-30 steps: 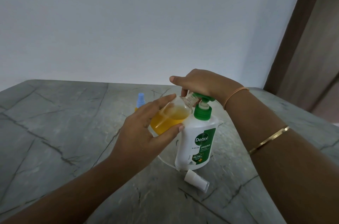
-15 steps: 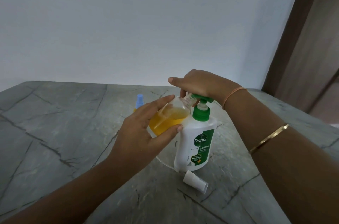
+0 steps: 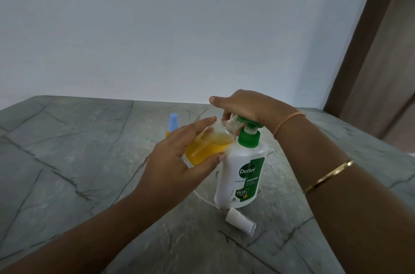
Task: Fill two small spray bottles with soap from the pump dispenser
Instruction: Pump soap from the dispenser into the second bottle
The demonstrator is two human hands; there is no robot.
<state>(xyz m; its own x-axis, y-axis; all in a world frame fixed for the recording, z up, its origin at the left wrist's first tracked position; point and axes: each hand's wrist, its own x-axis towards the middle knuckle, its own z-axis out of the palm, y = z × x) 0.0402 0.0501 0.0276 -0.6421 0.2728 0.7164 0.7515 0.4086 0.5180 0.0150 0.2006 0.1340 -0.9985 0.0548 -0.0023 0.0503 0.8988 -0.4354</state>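
Your left hand (image 3: 177,166) grips the spray bottle (image 3: 208,148) tilted to catch soap, while your right hand (image 3: 244,106) curls over the pump dispenser (image 3: 242,174), pressing.

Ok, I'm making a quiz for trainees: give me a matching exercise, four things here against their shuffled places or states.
Things
1. clear bottle of yellow soap
2. white pump dispenser with green top
3. white plastic spray cap
4. small blue-capped bottle

States
A. lying on its side
B. standing at the back
C. tilted in left hand
D. under right hand

Pairs: 1-C, 2-D, 3-A, 4-B
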